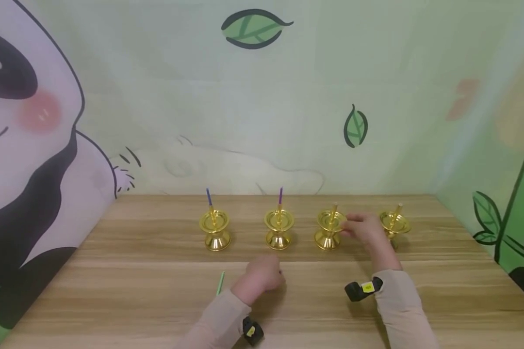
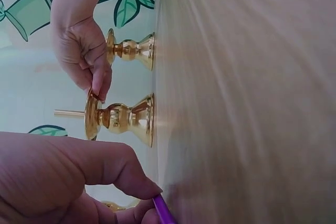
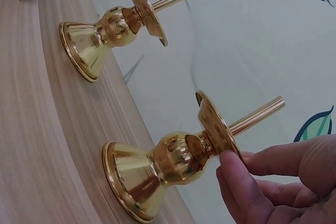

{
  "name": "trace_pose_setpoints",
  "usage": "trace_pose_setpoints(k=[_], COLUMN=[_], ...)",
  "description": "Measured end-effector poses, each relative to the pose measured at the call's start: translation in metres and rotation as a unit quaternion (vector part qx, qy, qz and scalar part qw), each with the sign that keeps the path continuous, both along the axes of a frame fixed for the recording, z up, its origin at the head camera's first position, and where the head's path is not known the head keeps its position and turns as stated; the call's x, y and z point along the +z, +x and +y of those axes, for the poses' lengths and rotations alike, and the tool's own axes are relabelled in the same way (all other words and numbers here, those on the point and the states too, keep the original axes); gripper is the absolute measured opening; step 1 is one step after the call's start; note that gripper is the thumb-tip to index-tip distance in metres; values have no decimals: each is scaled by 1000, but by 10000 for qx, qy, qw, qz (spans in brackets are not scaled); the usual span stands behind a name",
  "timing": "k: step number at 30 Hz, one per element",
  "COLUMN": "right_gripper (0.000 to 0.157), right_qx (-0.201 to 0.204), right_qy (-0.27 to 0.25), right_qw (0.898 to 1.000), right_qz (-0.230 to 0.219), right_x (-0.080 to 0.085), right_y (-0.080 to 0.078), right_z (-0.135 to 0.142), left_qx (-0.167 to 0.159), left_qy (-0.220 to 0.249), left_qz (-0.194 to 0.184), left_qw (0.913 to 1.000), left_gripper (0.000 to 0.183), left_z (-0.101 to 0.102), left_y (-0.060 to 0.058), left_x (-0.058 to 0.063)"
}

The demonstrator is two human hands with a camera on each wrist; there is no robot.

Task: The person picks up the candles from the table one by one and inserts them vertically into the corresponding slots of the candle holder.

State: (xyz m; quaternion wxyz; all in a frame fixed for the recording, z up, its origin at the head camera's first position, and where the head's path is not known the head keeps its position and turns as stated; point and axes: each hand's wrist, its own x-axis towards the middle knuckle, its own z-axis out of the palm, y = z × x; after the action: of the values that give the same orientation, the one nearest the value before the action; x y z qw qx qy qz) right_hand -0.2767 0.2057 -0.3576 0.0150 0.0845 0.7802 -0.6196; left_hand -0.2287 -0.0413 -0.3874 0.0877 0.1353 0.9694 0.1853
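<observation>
My right hand pinches the dish rim of a gold candle holder, thumb and fingers at its right side. That holder stands upright with a bare tube. My left hand is low over the table, in front of the holders, and pinches a thin purple candle, mostly hidden in the head view. To the left of the gripped holder, another gold holder carries a purple candle in its tube. The leftmost holder bears a blue candle.
A gold holder with a bare tube stands at the far right, partly behind my right hand. A green candle lies beside my left forearm. Behind the wooden table hangs a printed backdrop with a panda and leaves.
</observation>
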Motion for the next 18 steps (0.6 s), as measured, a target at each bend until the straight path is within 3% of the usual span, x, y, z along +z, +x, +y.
trace_pose_setpoints(k=[6, 18], right_gripper=[48, 47], right_qx=[157, 210], right_qy=[172, 258], right_qw=[9997, 9994], right_qz=[72, 134], right_x=[-2, -4], right_y=[0, 0], right_z=[1, 3], left_qx=[25, -87], left_qy=[81, 646], left_qz=[-44, 150], left_qw=[10000, 9978], left_gripper=[24, 43], left_z=[-1, -5], left_y=[2, -2], left_x=[3, 2])
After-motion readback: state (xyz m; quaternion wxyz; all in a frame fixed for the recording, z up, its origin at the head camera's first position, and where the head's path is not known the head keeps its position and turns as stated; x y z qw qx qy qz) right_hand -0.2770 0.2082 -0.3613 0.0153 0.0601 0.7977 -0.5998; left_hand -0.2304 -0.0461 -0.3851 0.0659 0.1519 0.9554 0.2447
